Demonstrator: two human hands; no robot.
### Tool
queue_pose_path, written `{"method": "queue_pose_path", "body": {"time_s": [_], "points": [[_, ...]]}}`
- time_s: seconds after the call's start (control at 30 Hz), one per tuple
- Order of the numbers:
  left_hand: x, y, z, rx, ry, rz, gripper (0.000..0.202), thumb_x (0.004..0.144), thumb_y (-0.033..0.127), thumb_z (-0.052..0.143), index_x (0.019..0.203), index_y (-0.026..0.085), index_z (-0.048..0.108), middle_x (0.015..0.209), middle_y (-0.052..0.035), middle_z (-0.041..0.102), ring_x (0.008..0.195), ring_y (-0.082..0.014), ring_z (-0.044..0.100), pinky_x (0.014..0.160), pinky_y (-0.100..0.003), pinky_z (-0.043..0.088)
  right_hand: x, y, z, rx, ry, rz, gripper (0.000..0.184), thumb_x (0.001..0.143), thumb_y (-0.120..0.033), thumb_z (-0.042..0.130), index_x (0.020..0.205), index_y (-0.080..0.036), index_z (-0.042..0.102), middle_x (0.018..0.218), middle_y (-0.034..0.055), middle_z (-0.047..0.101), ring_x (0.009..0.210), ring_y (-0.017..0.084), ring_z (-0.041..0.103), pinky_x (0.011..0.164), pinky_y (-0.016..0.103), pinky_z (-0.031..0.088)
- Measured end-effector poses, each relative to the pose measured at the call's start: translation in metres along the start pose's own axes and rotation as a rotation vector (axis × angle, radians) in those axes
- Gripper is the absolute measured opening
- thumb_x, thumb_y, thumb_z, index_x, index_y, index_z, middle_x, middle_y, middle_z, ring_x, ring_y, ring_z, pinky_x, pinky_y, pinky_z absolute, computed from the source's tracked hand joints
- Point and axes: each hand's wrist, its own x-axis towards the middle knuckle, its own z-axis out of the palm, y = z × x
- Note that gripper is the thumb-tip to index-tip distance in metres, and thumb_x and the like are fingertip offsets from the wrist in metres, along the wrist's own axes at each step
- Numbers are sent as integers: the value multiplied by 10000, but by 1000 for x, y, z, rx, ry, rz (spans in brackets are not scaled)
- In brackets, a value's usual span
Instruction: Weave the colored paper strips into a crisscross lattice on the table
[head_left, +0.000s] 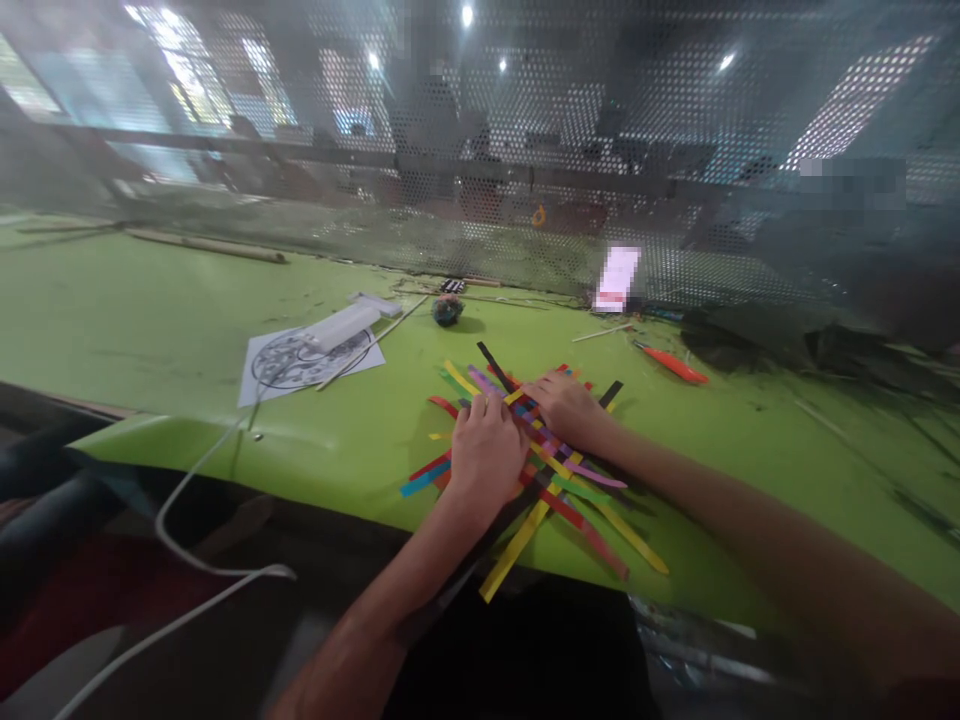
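Note:
A mat of woven colored paper strips (559, 465) lies on the green tabletop, with loose ends in yellow, red, blue, green, purple and black fanning out around it. My left hand (487, 445) rests over its left side, fingers curled down and closed on the strips at the far edge. Across the far right part, my right hand (566, 405) bends inward. Its fingertips close on a yellow strip (514, 397) beside my left fingers. Both hands hide much of the weave's middle and far edge.
A printed sheet (274, 370) lies left under a white power strip (341, 328), whose cable (169, 540) drops over the table edge. Beyond are a dark round lump (447, 310) and a lit phone (617, 280). An orange-handled tool (676, 365) lies right. Perforated mesh (525, 130) stands behind.

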Motion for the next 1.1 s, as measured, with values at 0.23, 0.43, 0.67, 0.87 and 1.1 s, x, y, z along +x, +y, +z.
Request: {"method": "queue_pose_path", "body": {"time_s": [0.23,0.43,0.67,0.87,1.1], "points": [[-4,-15,-31,0,-145,204,249,1030,303,566,1056,163,771,1154,-158,735,1084,-315,670,987,-436,539,0,-7,-9,-33,-110,21,352,950,-18,482,1214,-44,714,1180,211,750,1028,294,648,951,380,460],[18,-16,-27,58,-53,142,324,1037,284,516,1183,97,737,1247,-215,702,1207,-358,646,998,-447,556,-3,-8,-6,23,-71,41,252,995,-74,542,1173,-61,720,1135,169,756,1015,263,644,947,367,467],[27,4,-8,71,-118,-23,361,987,254,575,1268,65,698,1401,-281,609,1309,-395,581,1015,-480,548,-2,-5,4,35,-25,21,233,1014,-79,538,1147,-59,728,1111,173,743,1044,270,625,959,382,460],[28,8,-10,30,-149,-98,381,1000,269,563,1314,77,664,1516,-304,507,1366,-417,541,1047,-529,524,-2,-5,5,69,13,36,251,1025,-69,493,1101,-79,732,1083,159,730,1013,252,613,959,376,451],[25,11,2,21,-88,-127,382,973,242,580,1310,79,654,1535,-292,490,1312,-385,562,1056,-483,498,0,-6,6,50,-4,59,227,1021,-79,515,1086,-63,731,1062,163,724,1023,277,610,962,385,464]]}}
